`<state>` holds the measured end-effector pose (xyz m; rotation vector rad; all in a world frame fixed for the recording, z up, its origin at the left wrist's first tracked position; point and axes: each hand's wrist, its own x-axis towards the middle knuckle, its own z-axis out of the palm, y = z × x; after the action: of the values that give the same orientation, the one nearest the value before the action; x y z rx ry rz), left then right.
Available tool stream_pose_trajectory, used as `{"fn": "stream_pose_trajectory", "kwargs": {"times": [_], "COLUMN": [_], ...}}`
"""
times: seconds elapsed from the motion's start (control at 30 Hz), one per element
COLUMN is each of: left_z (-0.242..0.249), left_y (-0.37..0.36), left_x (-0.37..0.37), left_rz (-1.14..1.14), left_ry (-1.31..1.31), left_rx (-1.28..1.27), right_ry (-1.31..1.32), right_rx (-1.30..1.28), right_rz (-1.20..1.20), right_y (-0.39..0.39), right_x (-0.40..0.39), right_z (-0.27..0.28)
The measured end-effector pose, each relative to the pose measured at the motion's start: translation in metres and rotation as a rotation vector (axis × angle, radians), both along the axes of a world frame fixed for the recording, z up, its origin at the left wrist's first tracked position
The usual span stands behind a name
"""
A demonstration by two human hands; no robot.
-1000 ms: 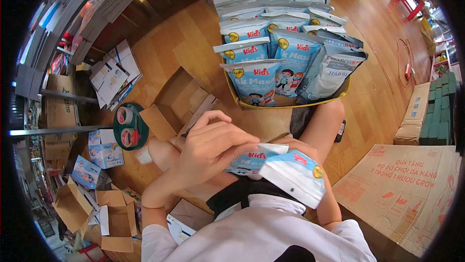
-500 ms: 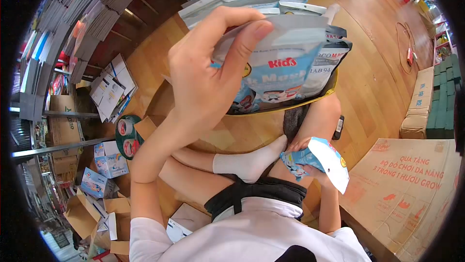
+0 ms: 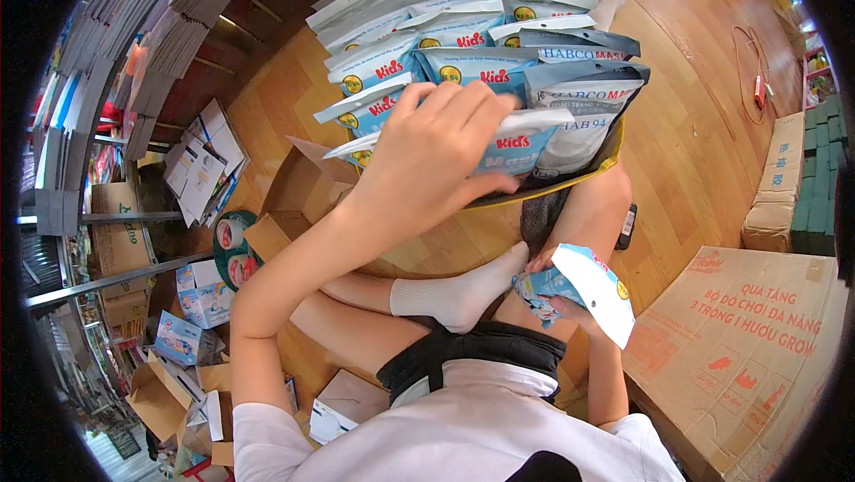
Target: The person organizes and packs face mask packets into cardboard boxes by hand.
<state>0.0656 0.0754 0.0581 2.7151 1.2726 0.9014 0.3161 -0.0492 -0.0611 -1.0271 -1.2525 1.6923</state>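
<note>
My left hand (image 3: 436, 148) is over the front of a box with a yellow rim (image 3: 570, 181). Its fingers curve over the top of a blue-and-white Kids mask pouch (image 3: 517, 145), with the thumb across the pouch's front. This pouch stands among several other Kids pouches (image 3: 494, 68) and grey Habco mask pouches (image 3: 588, 94), its lower part out of sight. Low beside my right thigh, my right hand (image 3: 579, 311) is closed around another blue Kids pouch (image 3: 548, 290), whose white top flap sticks out toward me.
A large printed carton (image 3: 730, 348) lies to my right. To the left stand shelves with stacked paper (image 3: 151, 28), small blue-white boxes (image 3: 203, 293), an open carton (image 3: 165, 393) and tape rolls (image 3: 233, 234). A black phone-like object (image 3: 626, 228) rests on the wooden floor.
My left hand has gone down and forward, lowering the Kids pouch in among the others, so the rows behind it now show. My right hand has hardly moved.
</note>
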Motion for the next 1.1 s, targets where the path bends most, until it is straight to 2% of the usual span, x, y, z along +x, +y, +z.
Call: {"fn": "stream_pose_trajectory", "kwargs": {"times": [0.07, 0.17, 0.27, 0.5, 0.77, 0.9, 1.03, 1.1], "left_z": [0.003, 0.01, 0.004, 0.005, -0.018, -0.024, -0.024, -0.023], "left_y": [-0.002, 0.0, 0.001, -0.005, -0.004, 0.0, 0.005, 0.005], "left_x": [-0.004, -0.002, -0.001, 0.005, 0.01, 0.006, 0.001, 0.0], "left_rz": [-0.018, 0.015, -0.017, -0.019, 0.032, 0.055, 0.065, 0.06], "left_ry": [0.088, 0.188, 0.234, 0.288, 0.228, 0.255, 0.276, 0.272], "left_rx": [-0.069, -0.338, -0.329, -0.095, -0.04, 0.005, 0.045, 0.048], "right_ry": [0.0, 0.052, 0.089, 0.162, -0.004, 0.028, 0.054, 0.207], "right_rx": [-0.002, 0.006, 0.04, 0.01, 0.083, 0.186, 0.413, 0.473], "right_rz": [0.004, 0.004, 0.012, -0.017, 0.094, 0.103, 0.066, -0.035], "right_y": [0.0, 0.001, 0.006, 0.002, 0.001, 0.009, 0.029, 0.045], "right_x": [-0.004, -0.013, -0.018, -0.018, -0.009, -0.017, -0.007, 0.0], "right_z": [0.002, 0.005, 0.013, 0.005, -0.001, 0.013, 0.026, 0.037]}}
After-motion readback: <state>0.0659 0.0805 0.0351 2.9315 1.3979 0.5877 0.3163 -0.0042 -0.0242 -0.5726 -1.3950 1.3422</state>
